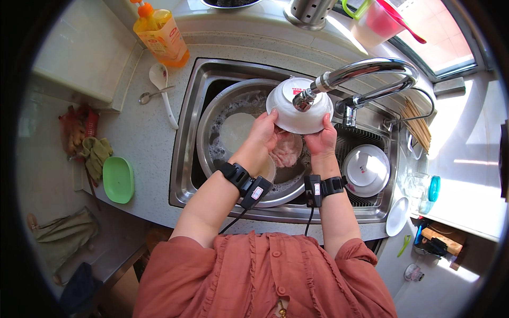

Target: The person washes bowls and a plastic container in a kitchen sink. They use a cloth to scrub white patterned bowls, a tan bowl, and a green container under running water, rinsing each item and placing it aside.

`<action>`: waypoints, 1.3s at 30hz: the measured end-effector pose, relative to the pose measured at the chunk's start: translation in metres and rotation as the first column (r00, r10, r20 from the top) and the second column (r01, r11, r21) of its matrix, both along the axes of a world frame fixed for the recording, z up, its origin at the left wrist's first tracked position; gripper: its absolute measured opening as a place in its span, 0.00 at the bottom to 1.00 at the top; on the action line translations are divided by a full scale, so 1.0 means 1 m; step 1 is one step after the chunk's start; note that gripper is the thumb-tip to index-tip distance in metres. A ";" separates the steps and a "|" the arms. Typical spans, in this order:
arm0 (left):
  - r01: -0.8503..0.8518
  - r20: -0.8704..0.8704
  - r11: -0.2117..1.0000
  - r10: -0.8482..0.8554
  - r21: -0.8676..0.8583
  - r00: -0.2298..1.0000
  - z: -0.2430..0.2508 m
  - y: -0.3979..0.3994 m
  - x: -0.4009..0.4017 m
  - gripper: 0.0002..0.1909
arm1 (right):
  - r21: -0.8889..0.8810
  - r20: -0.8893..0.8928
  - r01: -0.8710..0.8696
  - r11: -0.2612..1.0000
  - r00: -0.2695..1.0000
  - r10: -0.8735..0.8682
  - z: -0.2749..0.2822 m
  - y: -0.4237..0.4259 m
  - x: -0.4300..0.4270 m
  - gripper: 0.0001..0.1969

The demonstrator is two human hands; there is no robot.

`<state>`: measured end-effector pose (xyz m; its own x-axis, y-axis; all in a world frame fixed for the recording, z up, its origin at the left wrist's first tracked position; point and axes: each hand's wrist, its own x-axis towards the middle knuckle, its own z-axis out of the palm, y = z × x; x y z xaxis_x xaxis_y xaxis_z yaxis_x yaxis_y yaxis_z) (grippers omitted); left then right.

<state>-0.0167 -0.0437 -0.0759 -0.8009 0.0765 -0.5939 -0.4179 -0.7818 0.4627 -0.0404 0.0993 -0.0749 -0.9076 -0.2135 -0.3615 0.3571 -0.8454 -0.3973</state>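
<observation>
My left hand (262,133) and my right hand (323,137) hold a white bowl (300,120) from its two near sides, base up, under the tip of a chrome faucet (304,99). Whether water runs is hard to tell. Below the bowl, a large steel basin (203,147) of sudsy water sits in the left side of the sink. A pale round dish (237,132) and a pinkish cloth or similar soft thing (286,153) show in the basin. To the right, another white bowl (364,169) lies base up on a wire rack.
On the left counter are a bottle of orange dish soap (163,39), a white spoon (169,107), a metal spoon (147,97) and a green dish (118,179). Chopsticks (416,121), a glass jar (417,190) and a white dish (397,216) stand or lie at the right.
</observation>
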 end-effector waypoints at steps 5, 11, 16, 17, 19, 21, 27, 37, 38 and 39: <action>0.002 0.033 0.995 -0.006 0.103 0.999 -0.007 0.003 0.004 0.15 | -0.009 0.020 -0.005 1.000 1.000 0.005 -0.005 0.020 0.008 0.21; -0.118 0.033 0.978 0.114 0.172 0.993 -0.012 -0.013 0.007 0.17 | -0.026 0.092 -0.075 0.997 0.993 0.077 -0.019 0.033 0.023 0.21; -0.016 0.007 0.955 0.015 0.295 1.000 -0.001 -0.019 0.018 0.22 | -0.072 0.078 -0.160 0.984 0.983 0.166 -0.030 0.032 0.024 0.22; -0.022 0.016 0.958 0.019 0.285 1.000 0.000 -0.018 0.018 0.22 | -0.070 0.073 -0.159 0.985 0.984 0.164 -0.033 0.032 0.023 0.22; -0.037 0.022 0.974 0.033 0.226 0.999 0.009 -0.014 0.016 0.23 | 0.054 0.167 -0.259 0.964 0.955 0.247 -0.039 0.033 0.020 0.22; -0.058 0.027 0.985 0.054 0.165 0.998 0.012 -0.011 0.013 0.23 | 0.095 0.199 -0.306 0.947 0.938 0.283 -0.043 0.038 0.020 0.20; -0.002 0.018 0.996 0.000 0.093 1.000 0.009 -0.006 0.012 0.24 | 0.743 -0.467 0.641 -0.191 0.702 0.538 0.015 0.022 0.037 0.12; 0.104 -0.059 0.967 -0.093 0.231 0.994 -0.011 0.011 -0.012 0.22 | 0.590 -0.176 0.777 -0.219 0.388 0.904 0.037 -0.018 0.014 0.16; 0.087 -0.031 0.982 -0.083 0.168 0.996 -0.007 0.012 -0.013 0.23 | 0.615 -0.184 0.750 -0.244 0.438 0.880 0.033 -0.019 0.004 0.16; 0.067 -0.003 0.992 -0.067 0.103 0.998 -0.005 0.013 -0.015 0.24 | 0.641 -0.191 0.720 -0.264 0.484 0.854 0.028 -0.020 -0.006 0.16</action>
<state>-0.0314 -0.0306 -0.0808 -0.7914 0.1906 -0.5809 -0.4711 -0.7956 0.3808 -0.0462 0.0793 -0.0467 -0.7725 -0.5568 0.3052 -0.6337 0.7063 -0.3155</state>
